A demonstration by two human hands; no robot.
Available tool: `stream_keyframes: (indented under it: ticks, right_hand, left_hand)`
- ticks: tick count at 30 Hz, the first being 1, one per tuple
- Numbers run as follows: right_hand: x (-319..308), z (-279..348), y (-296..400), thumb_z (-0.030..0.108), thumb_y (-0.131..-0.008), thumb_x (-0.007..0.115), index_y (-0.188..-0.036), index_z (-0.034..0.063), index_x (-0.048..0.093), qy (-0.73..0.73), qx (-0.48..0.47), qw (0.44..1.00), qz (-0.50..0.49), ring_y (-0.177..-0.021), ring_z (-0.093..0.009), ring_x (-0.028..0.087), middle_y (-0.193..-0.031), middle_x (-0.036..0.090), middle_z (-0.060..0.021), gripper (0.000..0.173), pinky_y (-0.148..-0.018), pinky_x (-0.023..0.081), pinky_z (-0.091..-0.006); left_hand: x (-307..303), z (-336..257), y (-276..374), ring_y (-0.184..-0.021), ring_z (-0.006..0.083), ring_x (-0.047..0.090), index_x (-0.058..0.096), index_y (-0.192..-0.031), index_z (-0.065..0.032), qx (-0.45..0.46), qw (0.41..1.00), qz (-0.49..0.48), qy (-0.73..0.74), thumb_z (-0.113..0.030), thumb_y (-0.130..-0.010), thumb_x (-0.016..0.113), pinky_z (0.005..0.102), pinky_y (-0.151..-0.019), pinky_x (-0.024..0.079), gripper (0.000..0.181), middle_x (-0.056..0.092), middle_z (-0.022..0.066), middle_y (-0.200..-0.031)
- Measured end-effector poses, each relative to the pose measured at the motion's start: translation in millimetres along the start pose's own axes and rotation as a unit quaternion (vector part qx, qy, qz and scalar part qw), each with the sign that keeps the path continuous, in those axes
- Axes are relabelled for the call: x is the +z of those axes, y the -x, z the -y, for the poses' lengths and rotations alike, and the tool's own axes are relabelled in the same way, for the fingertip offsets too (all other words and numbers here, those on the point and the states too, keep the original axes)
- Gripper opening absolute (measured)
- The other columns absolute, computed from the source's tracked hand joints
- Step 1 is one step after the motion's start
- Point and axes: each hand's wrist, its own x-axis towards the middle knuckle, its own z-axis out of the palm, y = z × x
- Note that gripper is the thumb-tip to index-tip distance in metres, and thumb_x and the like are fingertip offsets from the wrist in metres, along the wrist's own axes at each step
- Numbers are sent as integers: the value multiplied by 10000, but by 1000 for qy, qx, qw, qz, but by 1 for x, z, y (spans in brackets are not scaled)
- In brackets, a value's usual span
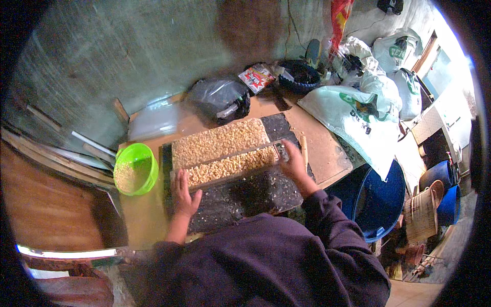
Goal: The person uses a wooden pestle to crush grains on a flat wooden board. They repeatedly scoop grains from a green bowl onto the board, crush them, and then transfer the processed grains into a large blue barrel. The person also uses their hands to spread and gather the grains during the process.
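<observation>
A long narrow frame [230, 169] filled with pale beans or nut-like pieces lies on a dark board [245, 199]. Just behind it is a flat rectangular slab of the same pieces [220, 142]. At the frame's left end, my left hand [186, 195] stands with its fingers up against the end and its thumb apart. My right hand [293, 161] is at the other end, its fingertips around a small blurred part there; whether it grips the frame is unclear. Left of the board stands a bright green plastic container [136, 169] with more pale pieces inside.
A black plastic bag [220, 98], a small printed box [257, 78] and a dark basket [299, 76] stand along the wall. White woven sacks [353, 115] cover the table's right side. A large blue barrel [379, 199] stands beside the table at right, near my right sleeve.
</observation>
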Motion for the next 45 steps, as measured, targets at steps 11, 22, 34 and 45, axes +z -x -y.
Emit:
stream_keyframes:
  ticks: [11,22,34,45]
  right_hand:
    - [32,-66,-33,128,-762,559,-838,56,625,115,37,990,75,-855,-302,565,-870,607,-126,123,-727,466,-363]
    - [30,20,-31,-28,-670,488,-949,78,617,-16,-80,977,195,-965,-338,528,-992,584,-155,325,-848,429,-393]
    - [-9,-29,2,138,-714,654,-998,80,594,14,-165,973,159,-968,-297,530,-1021,591,-106,296,-844,413,-373]
    - [16,-36,-33,163,-731,616,-855,48,626,-32,31,983,179,-756,-310,603,-809,621,-145,169,-676,478,-361]
  left_hand:
    - [-26,19,12,-1238,321,325,282,-1327,-41,-25,994,105,-14,-230,-642,677,405,-1008,287,813,305,150,-1370]
    - [-12,35,15,-1114,311,470,516,-1135,-44,-57,997,55,-2,-79,-725,606,363,-916,409,421,447,133,-1261]
    - [-12,55,5,-872,281,589,613,-844,-23,-34,997,-27,71,-66,-736,620,336,-770,475,116,614,117,-929]
    - [-11,60,-17,-677,223,581,627,-786,-41,-179,982,3,62,-150,-759,621,322,-618,463,113,588,98,-742]
